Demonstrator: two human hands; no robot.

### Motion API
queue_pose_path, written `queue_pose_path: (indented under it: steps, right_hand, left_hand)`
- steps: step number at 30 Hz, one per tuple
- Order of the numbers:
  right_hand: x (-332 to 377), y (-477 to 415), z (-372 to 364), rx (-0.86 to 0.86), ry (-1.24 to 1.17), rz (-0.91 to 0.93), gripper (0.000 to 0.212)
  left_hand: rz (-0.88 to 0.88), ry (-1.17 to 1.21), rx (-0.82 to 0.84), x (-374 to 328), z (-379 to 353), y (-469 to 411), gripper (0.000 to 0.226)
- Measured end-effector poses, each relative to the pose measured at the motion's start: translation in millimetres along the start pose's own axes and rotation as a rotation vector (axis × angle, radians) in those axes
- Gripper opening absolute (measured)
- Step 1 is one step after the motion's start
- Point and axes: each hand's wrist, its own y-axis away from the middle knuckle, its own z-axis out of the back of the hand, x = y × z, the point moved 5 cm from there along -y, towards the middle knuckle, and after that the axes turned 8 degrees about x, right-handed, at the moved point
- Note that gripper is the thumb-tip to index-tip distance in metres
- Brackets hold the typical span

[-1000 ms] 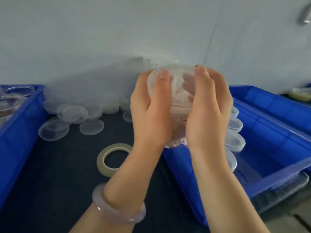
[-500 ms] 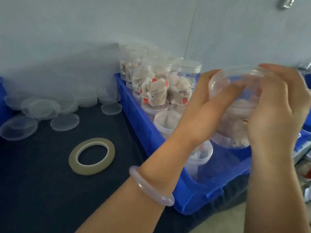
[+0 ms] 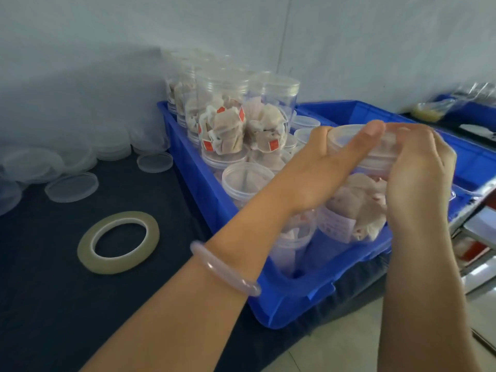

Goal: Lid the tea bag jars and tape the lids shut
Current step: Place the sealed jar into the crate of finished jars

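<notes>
**Both hands clamp a lidded jar**

The left hand [image 3: 316, 167] and right hand [image 3: 418, 178] each close their grip round one tea bag jar [image 3: 357, 202], its lid [image 3: 346, 138] on, held above the near right end of the blue bin [image 3: 295, 304]. The tape roll [image 3: 118, 241] lies flat on the dark counter [image 3: 40, 291] to the left, loose lids [image 3: 71, 186] beyond it.

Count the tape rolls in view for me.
1. The tape roll lies flat on the mat, left of the blue bin. More may be hidden behind the arms or out of frame.
</notes>
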Motion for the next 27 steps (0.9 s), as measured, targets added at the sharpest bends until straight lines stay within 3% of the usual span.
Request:
queue_pose_path:
  steps: [1,5,10,14,18,23,27]
  right_hand:
    - [-3,-3,3,-0.027,0.016,-0.023,0.026]
    - [-13,-12,8,-0.037,-0.079,-0.15,0.024]
    - [-13,-18,14,-0.038,-0.128,-0.132,0.028]
    - [-34,-9,6,0.086,-0.218,-0.212,0.029]
    - [-55,5,-4,0.249,-0.027,-0.2,0.03]
    - [-68,-2,-7,0.421,0.421,-0.181,0.028]
    - [-76,-1,-21,0.61,0.694,-0.174,0.026]
  left_hand:
    - [-0.008,-0.037,0.051,3,0,-1,0.045]
    - [0.105,-0.163,0.189,28,-7,-7,0.09]
    - [0.175,-0.309,0.335,34,-13,-20,0.098]
    - [0.107,-0.316,0.486,31,-13,-21,0.077]
    - [0.028,-0.147,0.233,32,12,-24,0.11]
    - [-0.033,-0.458,0.272,38,8,-17,0.065]
    - [0.059,-0.634,0.283,50,-4,-15,0.052]
